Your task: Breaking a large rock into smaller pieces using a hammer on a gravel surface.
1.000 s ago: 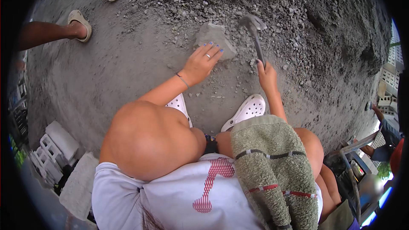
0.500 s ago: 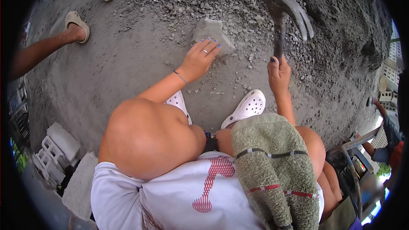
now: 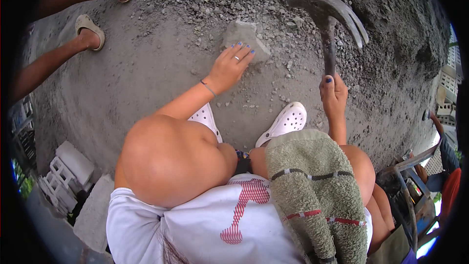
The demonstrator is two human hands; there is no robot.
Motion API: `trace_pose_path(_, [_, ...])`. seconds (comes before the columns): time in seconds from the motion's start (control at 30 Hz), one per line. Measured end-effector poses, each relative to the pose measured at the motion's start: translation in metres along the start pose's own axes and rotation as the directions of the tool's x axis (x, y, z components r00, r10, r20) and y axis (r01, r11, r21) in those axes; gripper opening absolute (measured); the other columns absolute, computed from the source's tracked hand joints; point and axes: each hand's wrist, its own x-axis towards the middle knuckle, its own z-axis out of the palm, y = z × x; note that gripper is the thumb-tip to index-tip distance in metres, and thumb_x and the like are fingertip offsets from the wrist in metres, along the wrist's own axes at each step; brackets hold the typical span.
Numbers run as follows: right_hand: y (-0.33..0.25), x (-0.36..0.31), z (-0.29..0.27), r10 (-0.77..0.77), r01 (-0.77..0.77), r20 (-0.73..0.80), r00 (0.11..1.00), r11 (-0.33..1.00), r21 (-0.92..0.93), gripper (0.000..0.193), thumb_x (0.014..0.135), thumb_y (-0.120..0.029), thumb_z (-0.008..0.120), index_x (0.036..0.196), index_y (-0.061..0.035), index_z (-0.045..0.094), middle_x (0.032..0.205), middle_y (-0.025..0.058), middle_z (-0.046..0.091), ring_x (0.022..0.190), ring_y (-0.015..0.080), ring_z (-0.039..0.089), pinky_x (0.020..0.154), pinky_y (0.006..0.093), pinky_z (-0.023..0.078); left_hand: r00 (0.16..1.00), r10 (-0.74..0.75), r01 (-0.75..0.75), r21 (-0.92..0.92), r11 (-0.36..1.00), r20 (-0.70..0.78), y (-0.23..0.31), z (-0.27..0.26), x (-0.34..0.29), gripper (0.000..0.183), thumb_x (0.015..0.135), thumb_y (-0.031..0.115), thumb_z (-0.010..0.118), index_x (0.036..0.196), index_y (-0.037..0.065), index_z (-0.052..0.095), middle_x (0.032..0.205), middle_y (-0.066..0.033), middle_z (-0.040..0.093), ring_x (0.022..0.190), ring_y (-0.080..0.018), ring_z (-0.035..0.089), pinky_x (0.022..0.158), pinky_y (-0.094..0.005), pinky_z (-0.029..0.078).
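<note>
A flat grey chunk of concrete [image 3: 243, 34] lies on the ground ahead of me. My left hand [image 3: 227, 71] rests on its near edge with the fingers stretched out. A ring and blue nails show on that hand; the palm side is hidden. My right hand [image 3: 334, 97] is closed round the handle of a claw hammer [image 3: 328, 19]. The hammer is held up to the right of the chunk, its head at the top and apart from it, with the claw pointing right.
Loose gravel [image 3: 215, 0] surrounds the chunk, and a dark heap [image 3: 400, 34] rises at the right. Another person's foot in a beige clog [image 3: 90, 28] stands at the upper left. A green towel [image 3: 312, 181] covers my right knee. Concrete blocks [image 3: 73, 164] lie at the lower left.
My right hand has moved slightly to the right and nearer to me, carrying the hammer with it. My left hand stays on the concrete chunk.
</note>
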Motion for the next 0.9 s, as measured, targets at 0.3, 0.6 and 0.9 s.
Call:
trace_pose_path(0.3, [0.096,-0.024,0.032,0.139,-0.11,0.023,0.99,0.865,-0.49,0.036,0.08,-0.035,0.051,0.076,0.0003,0.05,0.054,0.0204,0.049,0.051,0.0366,0.049,0.048,0.0354,0.039,1.0,0.01,-0.01,0.001,1.0,-0.011,0.002,-0.003,0.003,0.03,0.071,0.008,0.055,0.1,0.006,0.055,0.104,-0.0083,0.053,0.099,-0.0268,0.049,0.084,-0.0359,0.04])
trace_pose_path(0.6, [0.038,-0.014,0.004,0.11,-0.113,-0.026,0.994,0.969,-0.22,0.031,0.082,-0.029,0.05,0.069,-0.0013,0.047,0.048,0.0113,0.044,0.045,0.0133,0.038,0.043,0.0318,0.033,1.0,0.008,-0.008,0.001,1.0,-0.002,0.0,-0.001,0.004,0.03,0.07,0.008,0.055,0.1,0.005,0.055,0.105,-0.008,0.053,0.099,-0.0264,0.049,0.084,-0.0358,0.04])
trace_pose_path(0.9, [0.093,-0.038,0.027,0.184,-0.147,0.021,0.983,0.845,-0.514,0.037,0.08,-0.037,0.051,0.078,0.0003,0.053,0.053,0.0164,0.05,0.045,0.0256,0.046,0.047,0.0366,0.037,1.0,0.005,-0.005,0.0,1.0,0.004,0.001,-0.002,0.003,0.031,0.07,0.008,0.055,0.101,0.006,0.055,0.106,-0.0083,0.053,0.1,-0.0264,0.049,0.085,-0.0364,0.039])
